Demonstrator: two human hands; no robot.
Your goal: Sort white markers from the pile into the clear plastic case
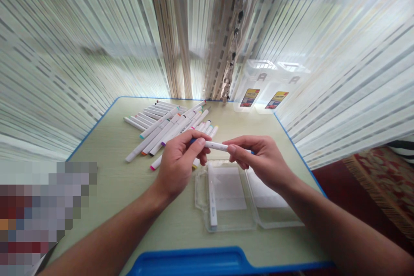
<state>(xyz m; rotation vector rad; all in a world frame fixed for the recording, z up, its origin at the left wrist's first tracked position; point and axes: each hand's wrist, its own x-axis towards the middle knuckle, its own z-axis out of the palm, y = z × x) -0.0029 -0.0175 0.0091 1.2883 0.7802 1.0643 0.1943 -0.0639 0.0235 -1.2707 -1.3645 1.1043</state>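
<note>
White plastic marker with blue ends [218, 145] sits level between both hands, above a hinged clear plastic case [226, 220]. The left hand [179, 164] is nearly closed, its thumb and forefinger pinching the marker's near end while the other fingers curl under. The right hand [260, 161] is just as closed, with its fingertips [231, 148] gripping the other end, leaving the middle of the barrel bare between them. The case lies open below the hands, its two halves side by side and lined with white paper, and a slim white marker [212, 196] lies lengthwise in the half nearer the left hand. Beyond the left hand, a loose heap of white markers with coloured ends [168, 127] spreads across a pale green wood-grain desk [123, 181] edged in blue. Beyond the right hand, clear packets with yellow labels [261, 86] stand at the desk's far edge against a sheer striped curtain [80, 51].
</note>
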